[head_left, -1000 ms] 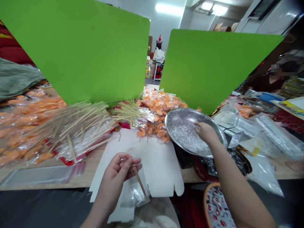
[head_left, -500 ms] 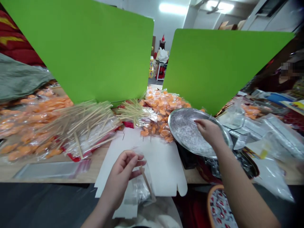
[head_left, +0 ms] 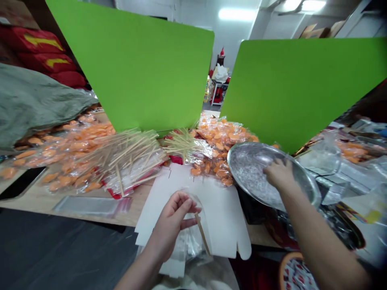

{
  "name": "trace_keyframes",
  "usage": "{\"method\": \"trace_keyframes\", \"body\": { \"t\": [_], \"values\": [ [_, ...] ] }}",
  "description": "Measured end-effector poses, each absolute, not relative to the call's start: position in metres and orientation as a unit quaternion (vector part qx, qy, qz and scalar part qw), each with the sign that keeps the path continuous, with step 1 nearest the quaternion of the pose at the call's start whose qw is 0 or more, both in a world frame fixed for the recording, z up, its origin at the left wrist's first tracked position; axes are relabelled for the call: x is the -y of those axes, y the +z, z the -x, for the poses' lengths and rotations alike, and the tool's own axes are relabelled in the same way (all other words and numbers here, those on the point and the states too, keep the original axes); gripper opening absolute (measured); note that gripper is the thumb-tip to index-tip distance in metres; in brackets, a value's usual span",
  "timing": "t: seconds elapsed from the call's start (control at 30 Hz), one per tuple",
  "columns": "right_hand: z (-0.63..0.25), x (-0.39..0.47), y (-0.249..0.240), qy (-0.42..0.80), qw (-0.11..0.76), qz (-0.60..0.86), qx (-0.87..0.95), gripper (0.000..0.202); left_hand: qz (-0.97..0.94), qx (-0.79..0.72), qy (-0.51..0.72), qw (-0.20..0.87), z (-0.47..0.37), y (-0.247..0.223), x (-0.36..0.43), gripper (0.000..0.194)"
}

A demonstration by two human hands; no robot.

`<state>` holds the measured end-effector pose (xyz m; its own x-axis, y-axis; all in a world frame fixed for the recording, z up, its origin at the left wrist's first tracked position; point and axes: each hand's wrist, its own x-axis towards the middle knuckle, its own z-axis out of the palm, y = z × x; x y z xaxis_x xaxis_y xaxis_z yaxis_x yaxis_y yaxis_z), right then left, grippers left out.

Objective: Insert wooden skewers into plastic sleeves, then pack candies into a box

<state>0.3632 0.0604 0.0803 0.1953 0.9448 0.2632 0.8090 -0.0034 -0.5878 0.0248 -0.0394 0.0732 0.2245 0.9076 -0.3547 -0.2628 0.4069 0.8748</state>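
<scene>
My left hand (head_left: 178, 219) pinches a clear plastic bag (head_left: 193, 243) over the white cardboard (head_left: 223, 217). A thin wooden stick (head_left: 202, 233) slants down inside or against the bag; which of the two I cannot tell. On the right, my right hand (head_left: 279, 175) reaches into a round metal bowl (head_left: 314, 189), its fingers down at the contents and smeared by motion. Small clear or whitish pieces (head_left: 249, 173) cover the bowl's bottom, too blurred to name. Whether my right fingers hold any of them does not show.
Bundled wooden sticks (head_left: 130, 157) and bagged orange pieces (head_left: 81, 149) lie to the left, more orange pieces (head_left: 223, 141) behind the cardboard. Flat clear bags (head_left: 87, 204) and a phone (head_left: 22, 183) are near the front edge. Green panels (head_left: 145, 72) stand behind. A tub of packets (head_left: 298, 274) sits below right.
The view has swung left, so things appear farther right. My right hand has gone lower into the bowl. My left hand keeps its pinch on the bag.
</scene>
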Motion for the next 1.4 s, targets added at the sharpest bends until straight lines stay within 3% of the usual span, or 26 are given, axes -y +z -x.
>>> {"method": "trace_keyframes", "body": {
  "t": [0.1, 0.23, 0.33, 0.5, 0.83, 1.1, 1.4],
  "values": [
    [-0.308, -0.034, 0.077, 0.134, 0.331, 0.656, 0.664, 0.018, -0.353, -0.464, 0.414, 0.698, -0.028, 0.072, 0.037, 0.021],
    [-0.220, 0.013, 0.073, 0.402, 0.340, 0.437, 0.730, 0.040, -0.366, -0.450, 0.427, 0.694, -0.032, 0.072, 0.034, 0.020],
    [-0.181, 0.026, 0.069, 0.446, 0.388, 0.445, 0.673, 0.016, -0.380, -0.445, 0.439, 0.682, -0.028, 0.071, 0.035, 0.019],
    [-0.170, 0.020, 0.062, 0.522, 0.445, 0.458, 0.565, 0.015, -0.410, -0.421, 0.452, 0.671, -0.014, 0.065, 0.037, 0.032],
    [-0.178, 0.028, 0.060, 0.474, 0.472, 0.370, 0.644, 0.017, -0.398, -0.458, 0.450, 0.655, -0.015, 0.063, 0.036, 0.031],
    [-0.181, 0.029, 0.059, 0.438, 0.449, 0.386, 0.676, 0.018, -0.363, -0.405, 0.408, 0.733, -0.007, 0.061, 0.035, 0.032],
    [-0.191, 0.032, 0.058, 0.433, 0.439, 0.425, 0.663, 0.018, -0.458, -0.455, 0.408, 0.646, -0.014, 0.056, 0.034, 0.034]
  ]
}}
